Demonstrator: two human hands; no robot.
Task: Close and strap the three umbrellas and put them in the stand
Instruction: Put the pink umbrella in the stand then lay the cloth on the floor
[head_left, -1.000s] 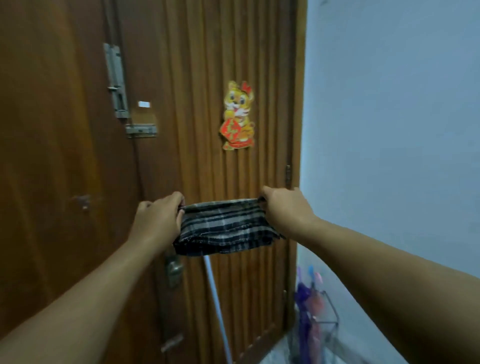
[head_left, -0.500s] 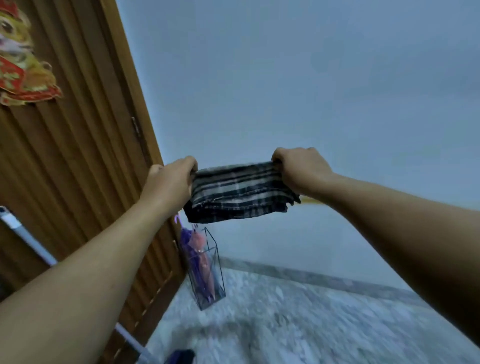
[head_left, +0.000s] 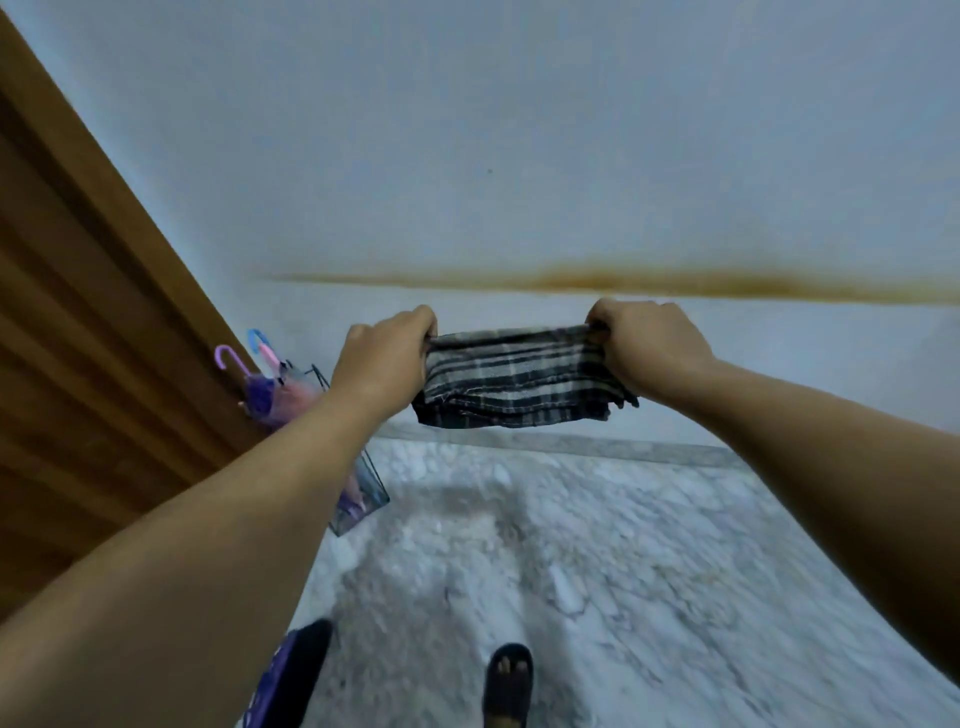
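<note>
Both hands are holding a folded checked cloth (head_left: 517, 387) stretched between them at about the centre of the view: the left hand (head_left: 387, 353) is gripping its left end with curled fingers, the right hand (head_left: 649, 345) is gripping its right end the same way. The cloth is hanging in the air in front of the wall (head_left: 519, 156), touching nothing else.

The umbrellas (head_left: 270, 387) are standing at about 9 o'clock from the cloth, in a clear stand (head_left: 371, 491) tucked against the wooden door (head_left: 93, 312). A purple hook handle and a blue and pink one are sticking up; I cannot tell whether a third is in there, as the left forearm is covering part of the stand. Their canopies are looking gathered, though straps are too blurred to judge.

By my reading, the umbrella work is looking mostly done, and the cloth is no part of it. The next move is probably calling for putting the cloth down, then checking the stand for the third umbrella. A sandalled foot (head_left: 509, 686) is showing at 6 o'clock on the marble floor (head_left: 649, 571)
</note>
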